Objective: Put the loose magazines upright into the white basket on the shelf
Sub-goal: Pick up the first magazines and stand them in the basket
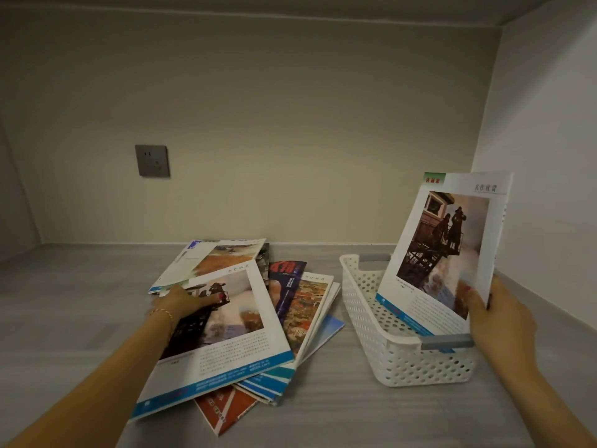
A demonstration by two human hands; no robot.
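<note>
A white perforated basket with grey handles stands on the shelf at the right. My right hand grips the right edge of a magazine that stands upright, leaning back, with its lower edge inside the basket. A loose pile of several magazines lies flat on the shelf to the left of the basket. My left hand rests flat on the top magazine of that pile, fingers spread, gripping nothing.
A grey wall socket sits on the back wall at the left. The white side wall rises close behind the basket on the right. The grey shelf surface extends left of the pile.
</note>
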